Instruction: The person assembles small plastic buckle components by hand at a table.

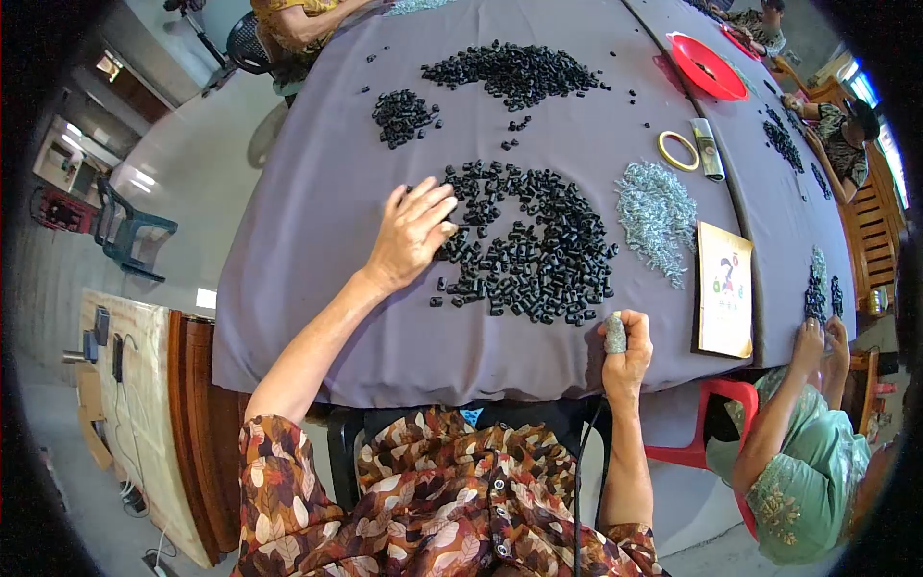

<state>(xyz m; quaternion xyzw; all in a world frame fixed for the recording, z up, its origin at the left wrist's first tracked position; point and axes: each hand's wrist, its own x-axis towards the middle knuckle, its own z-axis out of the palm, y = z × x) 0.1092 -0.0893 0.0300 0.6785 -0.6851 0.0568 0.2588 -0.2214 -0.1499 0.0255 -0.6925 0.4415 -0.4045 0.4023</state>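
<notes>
A wide, loose spread of small black cylindrical pieces point(567, 255) lies on the grey tablecloth in front of me. My left hand point(413, 231) is at its left edge, palm down with the fingers stretched out, the fingertips by the outer pieces. Near the table's front edge, right of the spread's lower corner, my right hand point(628, 351) is closed with the fingers curled in. A grey wrap point(615, 334) covers its thumb. Whatever those fingers hold, if anything, is hidden. To the right of the black pieces is a heap of small pale translucent pieces point(657, 216).
More black pieces form a large heap point(514, 72) and a smaller one point(402, 117) farther back. On the right are a booklet point(725, 288), a tape roll point(679, 151) and a red basin point(707, 65). A person in green point(808, 471) handles black pieces at the right; other people sit around.
</notes>
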